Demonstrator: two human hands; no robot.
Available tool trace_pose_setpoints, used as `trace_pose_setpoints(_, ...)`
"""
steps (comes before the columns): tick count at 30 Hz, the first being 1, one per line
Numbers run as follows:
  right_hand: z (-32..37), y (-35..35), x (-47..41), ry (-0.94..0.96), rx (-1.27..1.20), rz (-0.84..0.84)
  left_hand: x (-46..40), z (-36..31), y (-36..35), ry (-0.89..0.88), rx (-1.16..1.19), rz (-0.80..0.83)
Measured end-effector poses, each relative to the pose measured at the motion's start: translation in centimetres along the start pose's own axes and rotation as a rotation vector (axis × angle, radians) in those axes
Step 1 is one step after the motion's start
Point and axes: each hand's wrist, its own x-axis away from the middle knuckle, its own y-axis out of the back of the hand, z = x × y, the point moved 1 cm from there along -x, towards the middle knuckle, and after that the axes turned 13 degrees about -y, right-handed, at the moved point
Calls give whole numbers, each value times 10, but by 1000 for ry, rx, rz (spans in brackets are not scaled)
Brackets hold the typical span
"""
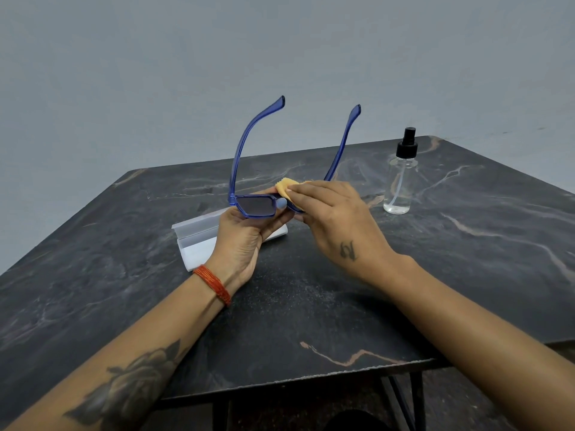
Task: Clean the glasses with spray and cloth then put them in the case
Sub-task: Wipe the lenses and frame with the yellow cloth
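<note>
The blue-framed glasses with dark lenses are held above the table, both temple arms open and pointing up and away from me. My left hand grips the frame from below at the left lens and the bridge. My right hand pinches a yellow cloth over the right lens, which is hidden under the cloth and fingers. An open white case lies on the table just behind and below my left hand. The clear spray bottle with a black nozzle stands upright at the right.
The dark marble-patterned table carries everything; its near edge runs along the bottom and its black metal legs show below. A plain grey wall stands behind it.
</note>
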Motion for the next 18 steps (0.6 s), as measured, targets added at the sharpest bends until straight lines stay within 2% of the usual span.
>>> trace_pose_setpoints(6,-1,7,0,-64,-164,-81,0,1,2,9,5,1)
trace_pose_setpoints(11,-1,8,1,-23,-43,-150,-2,3,3,13,10,6)
trace_pose_setpoints(14,0,5,2,5,31,-129,-1,0,2,0,12,10)
trace_pose_setpoints(18,0,1,2,-7,3,-53,0,0,1,-5,5,29)
